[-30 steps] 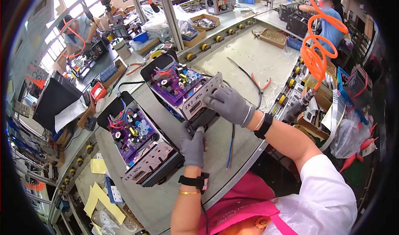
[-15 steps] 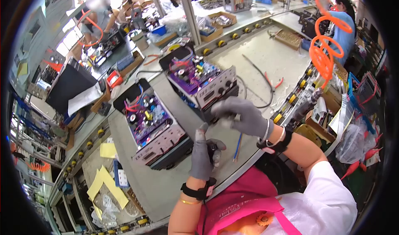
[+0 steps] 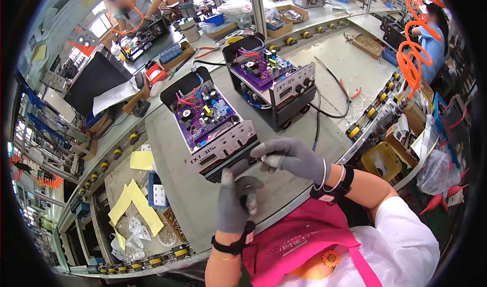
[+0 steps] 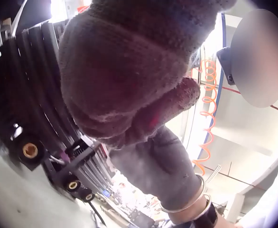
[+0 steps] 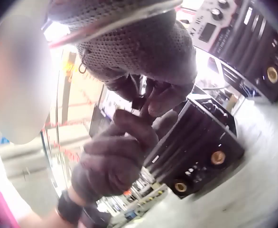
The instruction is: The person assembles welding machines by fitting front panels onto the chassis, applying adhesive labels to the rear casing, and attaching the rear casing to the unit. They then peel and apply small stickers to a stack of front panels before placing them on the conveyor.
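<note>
Two welding machines with uncovered tops stand side by side on the bench. The nearer machine [image 3: 223,147] has bare shafts on its front panel; the farther one [image 3: 297,86] carries black knobs [image 3: 303,85]. In front of the nearer panel, my gloved right hand [image 3: 291,157] pinches a small black knob [image 5: 139,102] between thumb and fingers. My gloved left hand [image 3: 236,200] is just below, its fingers curled over small dark pieces mostly hidden in the palm. In the right wrist view its fingertips [image 5: 134,121] meet those of the right hand.
Cables and red-handled pliers [image 3: 350,91] lie beyond the farther machine. At the right hang a coiled orange air hose [image 3: 413,58] and a power driver [image 3: 388,117]. Yellow paper strips [image 3: 144,206] lie at the left. Two other people work across the line.
My right hand has left the farther machine's panel, where knobs now show, and come to the left hand. Both hands are now before the nearer machine; the view has shifted.
</note>
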`<act>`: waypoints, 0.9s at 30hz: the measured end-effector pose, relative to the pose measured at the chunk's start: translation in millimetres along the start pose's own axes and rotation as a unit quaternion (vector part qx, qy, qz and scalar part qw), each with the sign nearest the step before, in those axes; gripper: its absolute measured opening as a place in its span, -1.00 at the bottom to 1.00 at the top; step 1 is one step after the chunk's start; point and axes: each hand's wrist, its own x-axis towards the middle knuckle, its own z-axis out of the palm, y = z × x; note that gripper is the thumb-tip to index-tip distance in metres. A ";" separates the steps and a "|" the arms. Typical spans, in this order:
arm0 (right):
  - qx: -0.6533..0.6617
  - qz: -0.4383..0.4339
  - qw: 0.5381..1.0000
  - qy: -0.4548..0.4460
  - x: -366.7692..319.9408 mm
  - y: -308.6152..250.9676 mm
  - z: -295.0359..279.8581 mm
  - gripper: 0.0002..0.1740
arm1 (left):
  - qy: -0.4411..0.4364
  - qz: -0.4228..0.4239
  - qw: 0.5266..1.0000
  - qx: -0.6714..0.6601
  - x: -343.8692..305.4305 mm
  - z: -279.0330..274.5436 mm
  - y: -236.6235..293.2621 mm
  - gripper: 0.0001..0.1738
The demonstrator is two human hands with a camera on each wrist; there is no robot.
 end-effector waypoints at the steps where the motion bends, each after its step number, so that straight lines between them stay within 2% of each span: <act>1: -0.035 -0.040 0.999 0.009 3.0 4.8 1.0 -0.65 | 0.006 0.027 1.000 -0.014 -4.0 -15.7 -2.2 -0.32; 2: -0.068 -0.079 0.994 0.017 5.5 8.1 3.6 -0.66 | 0.057 0.073 0.995 0.023 -6.1 -26.6 -2.6 -0.41; 4: -0.169 -0.068 0.982 0.057 9.9 -6.5 11.3 -0.65 | 0.162 0.161 0.969 0.094 -11.1 -42.3 -4.1 -0.56; 5: -0.220 -0.064 0.970 0.075 14.3 -12.9 13.5 -0.64 | 0.191 0.173 0.962 0.092 -11.7 -46.4 -3.9 -0.56; 6: -0.297 -0.160 0.938 0.083 21.7 -12.2 12.0 -0.64 | 0.220 0.186 0.954 0.088 -10.4 -49.1 -3.2 -0.56; 7: -0.369 -0.254 0.890 0.088 30.2 -9.3 9.6 -0.64 | 0.251 0.198 0.944 0.083 -9.1 -51.2 -2.4 -0.55; 8: -0.434 -0.345 0.827 0.090 36.1 -7.9 10.7 -0.63 | 0.244 0.196 0.942 0.122 -6.6 -53.1 -1.4 -0.52; 9: -0.412 -0.331 0.840 0.118 36.5 -9.2 18.7 -0.63 | 0.238 0.194 0.938 0.162 -3.1 -54.9 -0.7 -0.49; 11: -0.429 -0.334 0.834 0.100 42.1 -5.5 19.4 -0.65 | 0.221 0.216 0.922 0.236 10.2 -66.1 -7.5 -0.39; 14: -0.466 -0.341 0.812 0.080 47.7 2.4 18.0 -0.68 | 0.217 0.205 0.922 0.247 22.1 -75.0 -11.5 -0.39; 17: -0.493 -0.343 0.796 0.080 46.2 2.6 19.7 -0.68 | 0.207 0.144 0.940 0.231 22.9 -69.3 0.8 -0.46; 22: -0.488 -0.342 0.799 0.077 48.3 9.4 20.6 -0.67 | 0.184 0.158 0.941 0.234 36.8 -79.1 -8.1 -0.57; 27: -0.534 -0.373 0.755 0.080 50.7 13.5 20.2 -0.71 | 0.176 0.177 0.939 0.237 39.5 -83.5 -12.6 -0.57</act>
